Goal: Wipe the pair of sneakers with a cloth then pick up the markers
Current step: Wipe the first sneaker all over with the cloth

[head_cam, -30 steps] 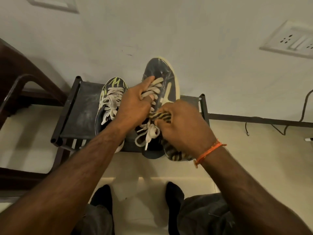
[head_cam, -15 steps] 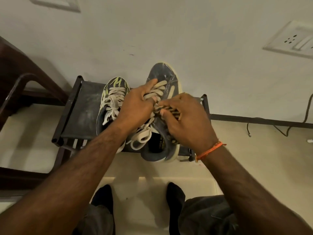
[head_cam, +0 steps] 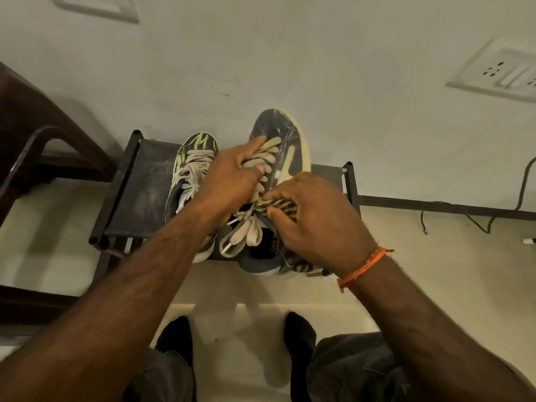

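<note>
Since a moment ago my right hand (head_cam: 316, 219) has slid the striped cloth (head_cam: 280, 205) back down the blue sneaker (head_cam: 278, 132) – fingers bunched round it – while my left hand (head_cam: 232, 178) grips its laces; green-streaked sneaker (head_cam: 197, 149) sits beside, both on the black rack (head_cam: 139, 184)

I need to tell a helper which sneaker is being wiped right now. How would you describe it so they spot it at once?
Find the small black stand against the wall. Of the two sneakers on it, it is the right sneaker, gripped at the laces by the left hand. Its toe is plain dark blue with a cream sole, while the left sneaker has neon green streaks.
</note>
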